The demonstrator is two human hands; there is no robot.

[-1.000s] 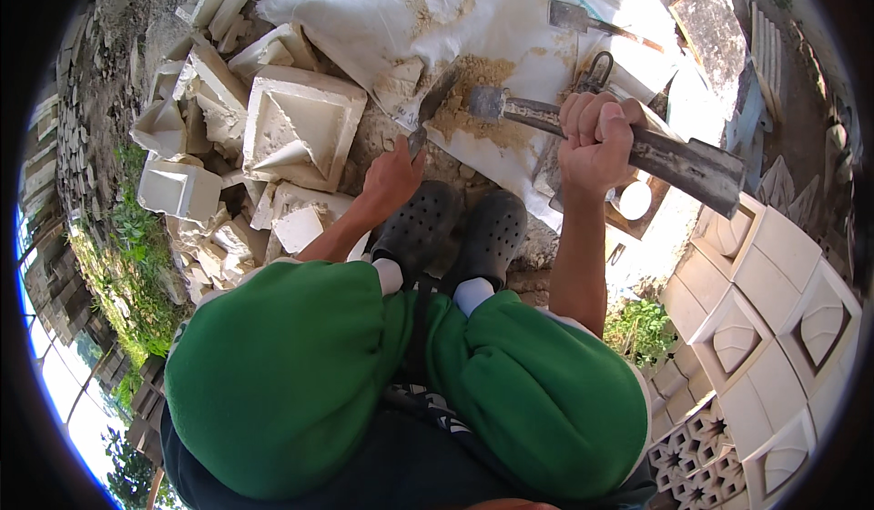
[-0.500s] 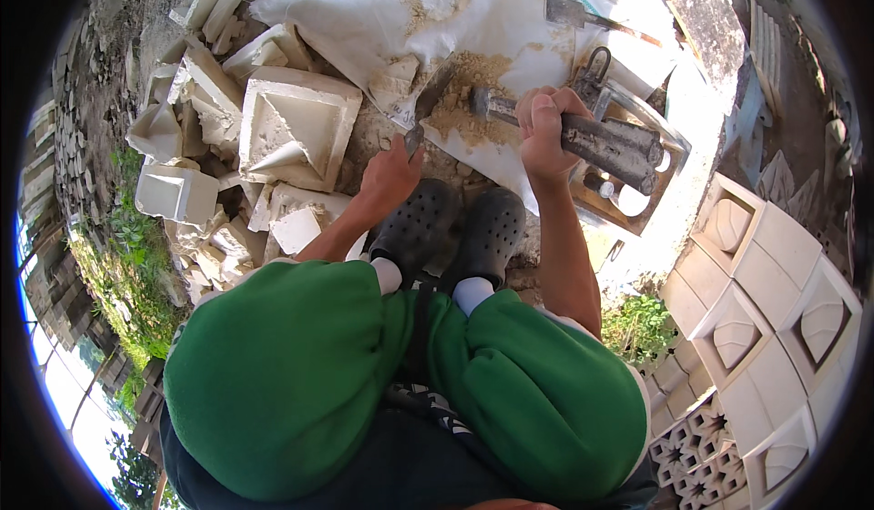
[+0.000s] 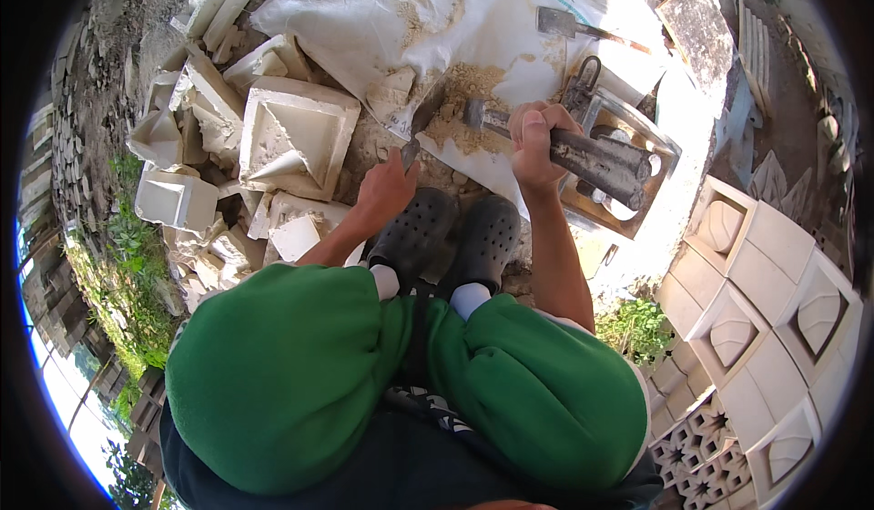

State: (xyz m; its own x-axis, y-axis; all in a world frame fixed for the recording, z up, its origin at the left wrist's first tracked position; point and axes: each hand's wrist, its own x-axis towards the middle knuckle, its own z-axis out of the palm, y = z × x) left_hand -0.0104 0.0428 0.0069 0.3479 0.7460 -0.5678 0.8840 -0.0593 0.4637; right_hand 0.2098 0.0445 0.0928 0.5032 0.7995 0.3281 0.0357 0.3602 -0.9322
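Observation:
My left hand (image 3: 386, 188) is closed around the handle of a trowel (image 3: 426, 114), whose narrow blade points away from me over loose sandy mix (image 3: 469, 91). My right hand (image 3: 539, 143) grips a heavy grey metal tool (image 3: 601, 162), encrusted with dried material. Its thick cylindrical end points right, above the mould, and its thinner end points left, over the mix. Below it on the right is a metal-framed mould (image 3: 628, 223) with round white openings; the tool and my arm cover part of it.
Broken white cast blocks (image 3: 300, 137) pile up on the left. A white sheet (image 3: 346, 23) spreads ahead, with a flat-bladed tool (image 3: 557, 22) on it. Decorative cast blocks (image 3: 760, 282) stack at right. My dark clogs (image 3: 482, 246) stand near the mix. A green plant (image 3: 637, 328) grows at right.
The view has tilted slightly, so the scene sits a little lower. My right hand and its metal tool have shifted slightly; both grips are unchanged.

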